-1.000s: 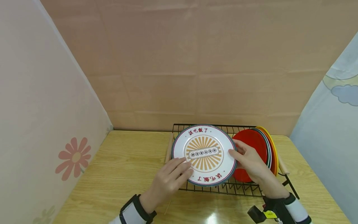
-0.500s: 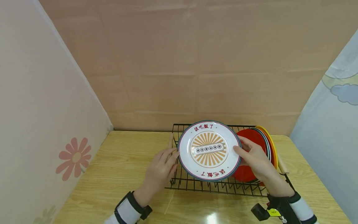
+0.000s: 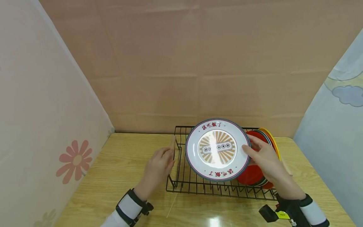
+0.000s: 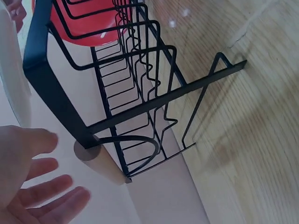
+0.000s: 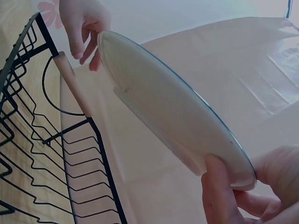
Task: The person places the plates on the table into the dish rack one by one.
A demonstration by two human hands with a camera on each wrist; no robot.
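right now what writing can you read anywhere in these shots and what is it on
"该吃饭了" in red along the top rim of the white plate held by the right hand.
The same red characters, upside down, along its bottom rim.
Small marks in the plate's centre strip: washed out by glare, unreadable.
Yellow tag on the right wrist: too small to read.

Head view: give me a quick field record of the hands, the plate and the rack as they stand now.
plate: white, printed face toward the camera, tilted, held above the rack
right hand: grips the plate's right edge
left hand: open, off the plate, beside the rack's left wooden handle
rack: black wire, on the wooden table
plates in rack: red plate and others on edge at the right end
left slots: nothing in them
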